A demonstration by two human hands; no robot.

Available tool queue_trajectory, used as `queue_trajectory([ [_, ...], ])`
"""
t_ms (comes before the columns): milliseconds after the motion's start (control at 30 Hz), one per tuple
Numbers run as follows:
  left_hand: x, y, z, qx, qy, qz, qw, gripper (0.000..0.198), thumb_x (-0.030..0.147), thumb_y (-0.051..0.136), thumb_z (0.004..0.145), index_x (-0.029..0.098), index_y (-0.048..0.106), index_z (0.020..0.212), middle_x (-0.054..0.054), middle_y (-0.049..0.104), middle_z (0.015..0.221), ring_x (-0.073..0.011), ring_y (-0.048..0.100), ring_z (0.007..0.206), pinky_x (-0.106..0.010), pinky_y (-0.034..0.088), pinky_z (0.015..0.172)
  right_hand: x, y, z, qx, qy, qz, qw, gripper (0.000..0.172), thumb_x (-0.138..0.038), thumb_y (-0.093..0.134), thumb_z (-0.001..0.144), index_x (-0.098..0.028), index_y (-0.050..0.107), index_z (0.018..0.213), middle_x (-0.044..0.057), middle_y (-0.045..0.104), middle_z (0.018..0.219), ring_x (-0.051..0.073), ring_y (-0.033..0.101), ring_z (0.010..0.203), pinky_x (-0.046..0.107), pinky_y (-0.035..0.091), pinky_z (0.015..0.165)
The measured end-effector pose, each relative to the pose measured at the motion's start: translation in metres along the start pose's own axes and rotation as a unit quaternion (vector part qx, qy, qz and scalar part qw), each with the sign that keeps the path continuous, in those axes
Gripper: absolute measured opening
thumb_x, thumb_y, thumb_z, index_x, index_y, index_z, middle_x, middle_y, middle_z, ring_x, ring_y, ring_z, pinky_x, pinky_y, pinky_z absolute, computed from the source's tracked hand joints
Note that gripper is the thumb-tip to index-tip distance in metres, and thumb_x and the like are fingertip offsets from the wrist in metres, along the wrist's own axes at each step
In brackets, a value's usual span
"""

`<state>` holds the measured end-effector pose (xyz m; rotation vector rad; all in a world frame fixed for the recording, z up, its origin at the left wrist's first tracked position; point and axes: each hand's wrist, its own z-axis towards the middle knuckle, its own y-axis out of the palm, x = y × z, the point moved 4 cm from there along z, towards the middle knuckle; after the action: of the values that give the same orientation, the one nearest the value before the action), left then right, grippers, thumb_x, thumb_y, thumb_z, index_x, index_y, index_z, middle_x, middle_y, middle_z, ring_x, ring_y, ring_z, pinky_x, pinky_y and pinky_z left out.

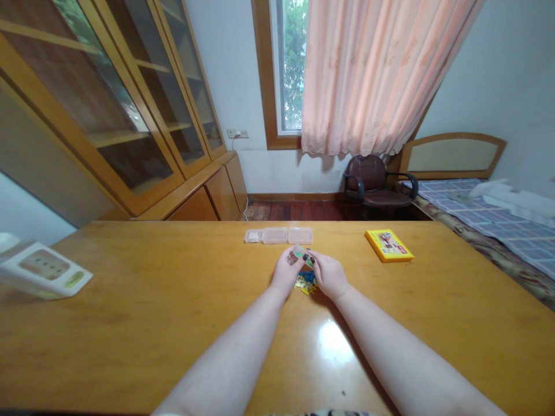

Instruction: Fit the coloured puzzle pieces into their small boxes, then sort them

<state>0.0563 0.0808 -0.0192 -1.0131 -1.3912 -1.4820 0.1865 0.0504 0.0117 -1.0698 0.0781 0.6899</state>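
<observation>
Between my two hands is a small clear plastic bag point(299, 252) with some green bits in it. My left hand point(286, 270) pinches its left side, and my right hand point(330, 274) grips the right side, dark-nailed thumbs meeting near the middle. Just below the hands, a pile of small building bricks point(307, 282) in blue, yellow and white lies on the wooden table point(173, 312). The fingers partly cover both the bag and the pile.
Clear plastic trays point(275, 235) stand in a row beyond my hands. A yellow box point(389, 245) lies to the right. At the far left is a white container point(45, 270). A brown armchair point(373, 179) and a bed point(477, 196) are past the table.
</observation>
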Motion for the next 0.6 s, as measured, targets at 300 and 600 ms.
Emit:
queue_trajectory([
  [300,0.0055,0.0032,-0.001,0.009,0.006,-0.002,1.0,0.052,0.036,0.079,0.056,0.013,0.06,0.099,-0.011,0.067,0.099,-0.0199,0.063,0.09,-0.035,0.046,0.088,-0.0036,-0.0006,-0.0007,0.017,0.029,0.01,0.999,0.038,-0.024,0.028,0.092,-0.018,0.06,0.112,0.008,0.067,0.108,0.019,0.064,0.095,0.031,0.049,0.086],
  [600,0.0088,0.0062,-0.0048,0.027,0.002,-0.003,1.0,0.043,0.031,0.078,0.059,0.013,0.06,0.094,-0.009,0.068,0.095,-0.0187,0.064,0.087,-0.034,0.046,0.087,-0.006,0.0011,-0.0022,0.054,0.031,0.023,0.998,0.036,-0.023,0.029,0.092,-0.018,0.061,0.107,0.008,0.069,0.102,0.019,0.065,0.091,0.03,0.051,0.083],
])
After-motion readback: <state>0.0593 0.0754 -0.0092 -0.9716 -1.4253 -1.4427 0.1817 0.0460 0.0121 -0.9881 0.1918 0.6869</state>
